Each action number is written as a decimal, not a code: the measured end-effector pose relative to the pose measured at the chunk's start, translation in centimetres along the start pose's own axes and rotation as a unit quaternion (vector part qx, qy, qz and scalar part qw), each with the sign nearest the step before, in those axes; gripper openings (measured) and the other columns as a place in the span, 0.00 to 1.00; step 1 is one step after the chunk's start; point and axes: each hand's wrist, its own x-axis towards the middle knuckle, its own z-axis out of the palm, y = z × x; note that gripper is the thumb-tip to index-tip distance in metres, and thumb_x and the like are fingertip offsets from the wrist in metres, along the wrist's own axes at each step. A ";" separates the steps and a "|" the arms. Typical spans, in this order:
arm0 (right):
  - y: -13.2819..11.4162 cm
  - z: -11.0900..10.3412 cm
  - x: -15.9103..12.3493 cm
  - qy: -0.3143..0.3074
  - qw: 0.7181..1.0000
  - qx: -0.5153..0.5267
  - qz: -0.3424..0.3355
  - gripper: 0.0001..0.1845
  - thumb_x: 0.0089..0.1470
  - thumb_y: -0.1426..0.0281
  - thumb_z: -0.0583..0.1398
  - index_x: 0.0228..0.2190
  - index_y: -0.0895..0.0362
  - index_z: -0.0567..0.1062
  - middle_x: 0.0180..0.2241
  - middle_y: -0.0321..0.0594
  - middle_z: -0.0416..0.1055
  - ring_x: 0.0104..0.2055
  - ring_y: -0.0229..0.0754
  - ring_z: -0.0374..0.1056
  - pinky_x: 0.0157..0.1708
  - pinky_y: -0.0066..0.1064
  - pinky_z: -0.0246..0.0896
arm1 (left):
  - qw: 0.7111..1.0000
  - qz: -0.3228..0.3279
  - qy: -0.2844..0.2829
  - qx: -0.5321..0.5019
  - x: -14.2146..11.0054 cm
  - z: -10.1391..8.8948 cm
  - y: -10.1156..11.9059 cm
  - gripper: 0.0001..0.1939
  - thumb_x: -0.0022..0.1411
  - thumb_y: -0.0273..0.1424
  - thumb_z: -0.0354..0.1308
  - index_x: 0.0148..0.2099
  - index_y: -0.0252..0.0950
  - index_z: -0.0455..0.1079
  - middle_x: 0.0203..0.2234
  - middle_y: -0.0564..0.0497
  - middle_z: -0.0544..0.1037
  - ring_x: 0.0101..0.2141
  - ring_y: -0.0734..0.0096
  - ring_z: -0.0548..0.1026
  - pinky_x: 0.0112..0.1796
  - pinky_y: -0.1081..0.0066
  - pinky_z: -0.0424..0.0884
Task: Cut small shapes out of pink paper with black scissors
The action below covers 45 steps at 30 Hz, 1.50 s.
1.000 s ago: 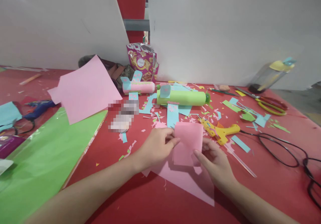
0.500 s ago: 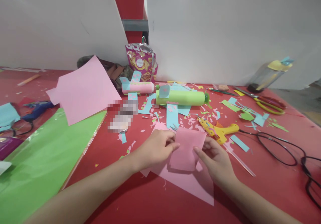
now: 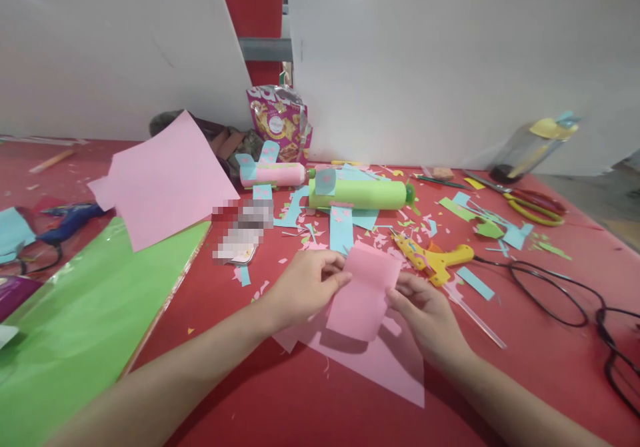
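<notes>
A small rectangle of pink paper (image 3: 364, 293) is held between my two hands, tilted a little. My left hand (image 3: 311, 285) pinches its left edge between thumb and fingers. On the right edge, my right hand (image 3: 425, 310) grips with the thumb in front and the fingers behind. Beneath it a larger pink sheet (image 3: 395, 373) lies on the red table (image 3: 240, 393). Just beyond my hands is a light green paper-wrapped bottle (image 3: 370, 195) with blue paper fins. A yellow glue gun (image 3: 437, 260) rests to the right of my right hand.
A pink-wrapped bottle (image 3: 277, 175) lies near a snack bag (image 3: 281, 123). Scissors (image 3: 533, 207) and a clear bottle (image 3: 530, 150) are at the right, with a black cable (image 3: 550, 300). Left are a green paper sheet (image 3: 100, 320), a pink sheet (image 3: 170, 180) and a blue glue gun (image 3: 75, 223).
The small pink paper has shifted slightly left and tilted clockwise, its lower end swinging left. Both hands still hold it. The whole view has moved slightly.
</notes>
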 end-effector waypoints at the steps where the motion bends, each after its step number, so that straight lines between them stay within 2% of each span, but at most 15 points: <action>1: 0.0 0.0 0.0 -0.008 1.000 0.004 0.003 0.09 0.43 0.67 0.60 0.30 0.57 0.73 0.28 0.40 0.75 0.27 0.38 0.70 0.25 0.27 0.67 | 1.000 0.001 0.007 -0.001 0.0 0.0 0.0 0.07 0.54 0.31 0.50 0.28 0.34 0.65 0.23 0.53 0.71 0.26 0.75 0.70 0.28 0.75 0.64; 7: -0.4 0.2 0.1 -0.017 1.000 0.010 0.009 0.08 0.41 0.68 0.61 0.28 0.58 0.73 0.25 0.38 0.75 0.25 0.37 0.70 0.24 0.26 0.68 | 1.000 -0.006 0.019 -0.015 0.0 -0.3 0.1 0.06 0.53 0.30 0.51 0.28 0.33 0.66 0.25 0.53 0.73 0.27 0.75 0.71 0.30 0.75 0.66; 16: -0.7 0.4 0.1 0.014 1.000 -0.010 0.004 0.06 0.40 0.69 0.60 0.25 0.58 0.73 0.21 0.36 0.73 0.22 0.36 0.69 0.23 0.26 0.67 | 0.999 -0.019 0.018 -0.020 0.1 -0.2 0.1 0.05 0.53 0.30 0.52 0.28 0.34 0.66 0.24 0.53 0.73 0.27 0.74 0.72 0.29 0.75 0.67; 34: -1.0 0.4 0.0 0.048 0.995 -0.081 -0.024 0.06 0.41 0.69 0.58 0.24 0.58 0.72 0.20 0.37 0.73 0.22 0.38 0.69 0.22 0.28 0.67 | 1.000 -0.029 0.003 0.008 0.0 -0.3 0.2 0.10 0.54 0.34 0.50 0.25 0.35 0.64 0.19 0.55 0.68 0.24 0.75 0.69 0.27 0.74 0.64; 45: -0.9 0.2 -0.1 0.063 0.994 -0.083 -0.023 0.06 0.40 0.68 0.59 0.24 0.58 0.73 0.21 0.39 0.74 0.22 0.37 0.67 0.23 0.29 0.66 | 0.999 -0.032 0.001 0.023 0.0 -0.3 0.3 0.11 0.54 0.35 0.50 0.25 0.35 0.64 0.19 0.54 0.70 0.24 0.73 0.70 0.27 0.73 0.65</action>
